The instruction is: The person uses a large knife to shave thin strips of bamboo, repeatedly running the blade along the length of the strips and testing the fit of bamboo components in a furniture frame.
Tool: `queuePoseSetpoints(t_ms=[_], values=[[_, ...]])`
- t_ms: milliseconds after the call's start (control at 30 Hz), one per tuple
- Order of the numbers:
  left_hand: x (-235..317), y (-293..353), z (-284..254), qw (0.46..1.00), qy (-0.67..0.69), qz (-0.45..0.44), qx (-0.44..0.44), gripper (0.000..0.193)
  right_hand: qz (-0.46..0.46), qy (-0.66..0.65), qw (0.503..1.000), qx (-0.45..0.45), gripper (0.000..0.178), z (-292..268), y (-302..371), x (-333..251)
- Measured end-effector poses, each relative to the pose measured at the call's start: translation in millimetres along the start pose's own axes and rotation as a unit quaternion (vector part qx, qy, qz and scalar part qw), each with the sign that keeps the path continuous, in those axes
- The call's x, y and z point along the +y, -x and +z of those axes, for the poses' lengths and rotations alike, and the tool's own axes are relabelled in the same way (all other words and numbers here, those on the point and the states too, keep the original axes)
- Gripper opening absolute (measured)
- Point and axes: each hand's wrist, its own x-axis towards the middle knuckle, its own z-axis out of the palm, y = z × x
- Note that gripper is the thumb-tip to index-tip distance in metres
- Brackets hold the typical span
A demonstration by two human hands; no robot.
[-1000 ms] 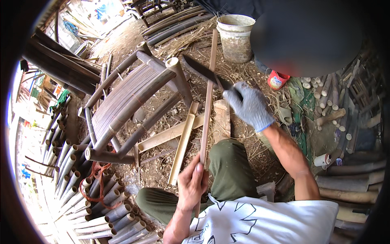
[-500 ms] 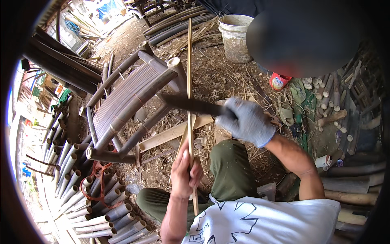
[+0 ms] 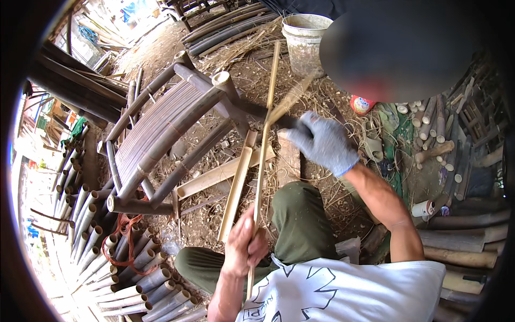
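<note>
My bare left hand point(image 3: 245, 244) is closed around the lower part of a long, pale bamboo strip point(image 3: 260, 177), which stands up in front of me. In my right hand point(image 3: 324, 144), which wears a grey glove, is a dark-bladed knife point(image 3: 282, 119). Its blade lies across the strip well above my left hand. From the blade upward the strip is parted in two: one part rises nearly straight, while a blurred splinter point(image 3: 292, 99) leans off to the right. Beside my left hand, a channel-shaped split bamboo piece point(image 3: 236, 188) slants over the ground.
Left of the strip stands a dark bamboo chair frame point(image 3: 177, 137) with a slatted panel. Cut bamboo poles point(image 3: 134, 290) are stacked at the lower left, with more point(image 3: 461, 236) at the right. A dirty white bucket point(image 3: 306, 51) stands at the back. Shavings litter the ground.
The knife has moved down and right while engaged with the strip. The strip, whole before, is now split at its upper part, and its top has swung right.
</note>
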Motion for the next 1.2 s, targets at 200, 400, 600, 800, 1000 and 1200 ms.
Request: queuePoseSetpoints(t_ms=[200,400,600,800,1000,1200], values=[[-32,75,-39,0.998,-0.026,-0.060,0.022,0.051,0.069,-0.004,0.994,0.080,0.059,-23,-33,61],[-7,52,-31,0.984,-0.136,0.069,0.096,0.052,0.022,-0.073,0.990,0.122,0.057,-38,-28,34],[31,-50,36,0.949,-0.244,0.160,0.121,0.041,-0.179,0.015,0.984,0.011,0.049,11,34,-37],[14,-34,38,0.941,-0.298,0.129,0.090,0.047,-0.058,0.028,0.997,0.030,0.047,4,8,-6],[0,2,22,0.945,-0.310,0.082,0.069,0.048,0.028,-0.009,0.997,0.066,0.050,-14,-13,13],[-15,34,1,0.952,-0.286,0.051,0.100,0.044,0.065,0.053,0.995,0.050,0.047,-35,-32,52]])
